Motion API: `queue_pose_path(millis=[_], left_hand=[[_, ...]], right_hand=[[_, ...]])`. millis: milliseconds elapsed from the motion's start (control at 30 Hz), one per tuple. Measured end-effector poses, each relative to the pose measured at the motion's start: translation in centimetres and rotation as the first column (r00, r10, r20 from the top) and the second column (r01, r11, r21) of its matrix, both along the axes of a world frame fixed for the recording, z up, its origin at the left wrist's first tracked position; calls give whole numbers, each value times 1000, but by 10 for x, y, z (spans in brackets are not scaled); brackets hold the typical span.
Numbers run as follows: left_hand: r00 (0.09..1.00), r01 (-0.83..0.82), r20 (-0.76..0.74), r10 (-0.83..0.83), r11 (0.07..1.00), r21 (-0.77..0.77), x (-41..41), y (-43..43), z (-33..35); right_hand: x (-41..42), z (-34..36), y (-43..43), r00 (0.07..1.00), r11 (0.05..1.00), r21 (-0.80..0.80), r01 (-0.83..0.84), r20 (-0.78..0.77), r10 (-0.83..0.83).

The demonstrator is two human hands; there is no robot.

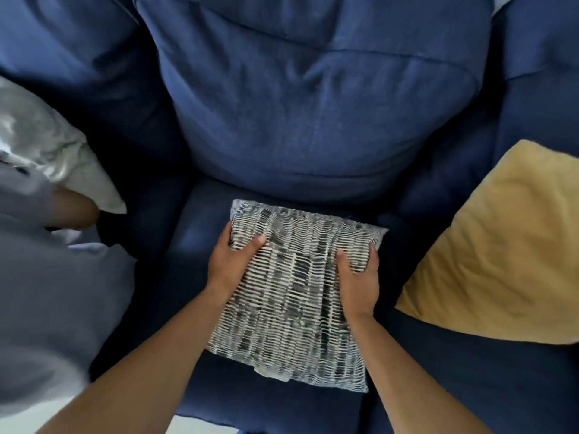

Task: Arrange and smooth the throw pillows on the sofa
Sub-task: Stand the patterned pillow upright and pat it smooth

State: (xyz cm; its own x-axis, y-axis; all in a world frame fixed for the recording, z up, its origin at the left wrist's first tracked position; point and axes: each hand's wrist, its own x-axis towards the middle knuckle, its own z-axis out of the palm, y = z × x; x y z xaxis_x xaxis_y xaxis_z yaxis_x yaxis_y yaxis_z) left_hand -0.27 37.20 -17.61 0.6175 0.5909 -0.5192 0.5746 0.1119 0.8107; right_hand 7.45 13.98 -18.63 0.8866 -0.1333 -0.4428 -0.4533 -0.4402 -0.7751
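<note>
- Silver-grey pillow [59, 148] with a shiny, wrinkled cover lies at the far left on the sofa [313, 120]; its pointed corner points toward the seat.
- Below it, a pale grey-lilac cloth [47, 292] covers the left side; it is blurred and I cannot tell what it is.
- Patterned pillow [294, 296], with rows of short black and white dashes, lies flat on the dark blue seat in the middle, just in front of the big back cushion [313, 98].
- The left hand [233, 261] grasps the pillow's upper left corner: the thumb presses on top, the fingers curl around the edge.
- The right hand [358, 278] grasps the right edge in the same way, with the thumb on top, and the fabric bunches a little under it.
- Mustard-yellow pillow [498, 249] rests on the seat at the right, tilted, near the patterned one but not touching it.
</note>
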Motion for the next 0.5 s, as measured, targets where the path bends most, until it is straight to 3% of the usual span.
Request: queue_pose_path(millis=[100,233,300,500], left_hand=[[976,-103,204,83,991,89,-6,1,31],[921,-222,366,133,952,213,9,16,64],[924,-183,376,76,949,256,28,26,71],[972,27,221,-85,967,253,81,48,56]], right_hand=[[1,34,9,956,999,26,-19,293,10],[31,61,15,791,994,37,-101,609,58],[53,63,19,776,993,20,-120,625,81],[89,44,25,872,986,-42,-163,461,164]])
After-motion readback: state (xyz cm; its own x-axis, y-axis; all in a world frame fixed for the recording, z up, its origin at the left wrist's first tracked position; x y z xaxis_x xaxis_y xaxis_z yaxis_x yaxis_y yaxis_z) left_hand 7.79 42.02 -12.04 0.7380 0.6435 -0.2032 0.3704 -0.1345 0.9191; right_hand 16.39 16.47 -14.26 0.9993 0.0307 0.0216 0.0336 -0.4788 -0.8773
